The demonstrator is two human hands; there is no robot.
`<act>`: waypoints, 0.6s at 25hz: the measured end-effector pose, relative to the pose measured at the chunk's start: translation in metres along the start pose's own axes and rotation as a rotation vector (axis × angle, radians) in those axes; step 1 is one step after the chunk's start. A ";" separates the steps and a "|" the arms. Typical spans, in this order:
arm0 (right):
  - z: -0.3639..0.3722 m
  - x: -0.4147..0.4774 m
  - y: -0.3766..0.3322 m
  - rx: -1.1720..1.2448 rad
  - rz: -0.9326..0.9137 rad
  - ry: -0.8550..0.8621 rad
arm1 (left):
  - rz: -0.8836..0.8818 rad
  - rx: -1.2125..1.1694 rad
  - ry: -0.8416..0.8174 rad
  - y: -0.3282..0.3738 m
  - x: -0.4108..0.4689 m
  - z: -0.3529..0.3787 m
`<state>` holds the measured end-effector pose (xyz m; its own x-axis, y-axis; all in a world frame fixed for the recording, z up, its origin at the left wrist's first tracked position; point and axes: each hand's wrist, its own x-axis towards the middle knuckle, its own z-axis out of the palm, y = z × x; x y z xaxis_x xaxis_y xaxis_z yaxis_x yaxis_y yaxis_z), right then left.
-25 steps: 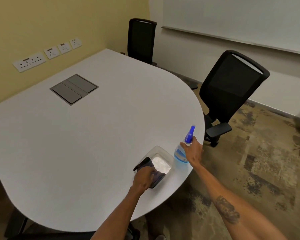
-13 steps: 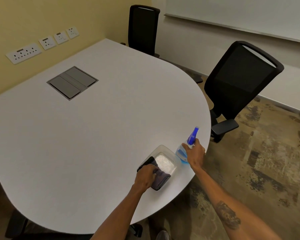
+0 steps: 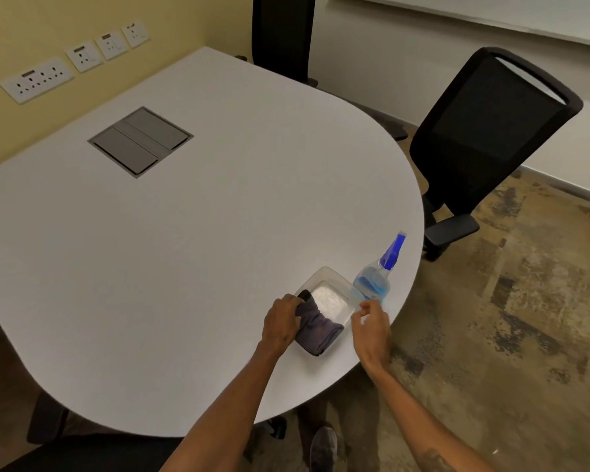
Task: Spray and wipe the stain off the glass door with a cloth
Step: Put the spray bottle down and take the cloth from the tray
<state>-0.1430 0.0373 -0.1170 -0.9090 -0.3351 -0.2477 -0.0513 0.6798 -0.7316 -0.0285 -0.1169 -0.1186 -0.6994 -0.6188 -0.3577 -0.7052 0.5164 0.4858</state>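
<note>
Head view: left hand (image 3: 281,321) grips cloth (image 3: 315,327); open, empty right hand (image 3: 372,321) sits just below upright spray bottle (image 3: 372,284).

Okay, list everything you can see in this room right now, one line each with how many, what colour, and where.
Table: one, white, rounded, fills the left and middle.
Cable hatch: one, grey, set into the table top.
Spray bottle: one, clear with blue liquid and blue nozzle, upright near the table's right edge.
Tray: one, clear plastic, beside the bottle, something white inside.
Cloth: one, dark grey, lying over the tray's near end.
Office chairs: two, black, one right of the table, one at its far side.
Wall sockets: four plates, white, on the yellow wall.
Floor: mottled brown.
Left hand: gripping the cloth.
Right hand: empty, just short of the bottle.
</note>
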 end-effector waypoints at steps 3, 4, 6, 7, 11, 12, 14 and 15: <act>0.028 0.007 -0.008 -0.368 -0.154 -0.282 | -0.046 -0.046 -0.045 -0.007 -0.002 0.008; 0.037 0.011 -0.011 -0.515 -0.199 -0.340 | -0.059 -0.062 -0.059 -0.009 -0.003 0.011; 0.050 0.016 -0.013 -0.752 -0.231 -0.431 | -0.071 -0.087 -0.078 -0.012 -0.004 0.015; 0.056 0.019 -0.013 -0.822 -0.217 -0.467 | -0.073 -0.098 -0.081 -0.013 -0.004 0.015; 0.065 0.025 -0.012 -0.902 -0.134 -0.558 | -0.071 -0.122 -0.105 -0.016 -0.001 0.013; 0.066 0.027 -0.014 -0.859 -0.104 -0.556 | -0.072 -0.122 -0.114 -0.017 0.000 0.013; 0.064 0.026 -0.019 -0.751 -0.036 -0.522 | -0.068 -0.118 -0.131 -0.019 0.001 0.012; 0.062 0.026 -0.023 -0.696 -0.008 -0.497 | -0.066 -0.116 -0.132 -0.020 0.000 0.013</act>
<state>-0.1396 -0.0271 -0.1459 -0.6289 -0.4783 -0.6130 -0.4470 0.8675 -0.2182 -0.0164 -0.1199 -0.1383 -0.6667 -0.5617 -0.4899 -0.7373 0.4009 0.5437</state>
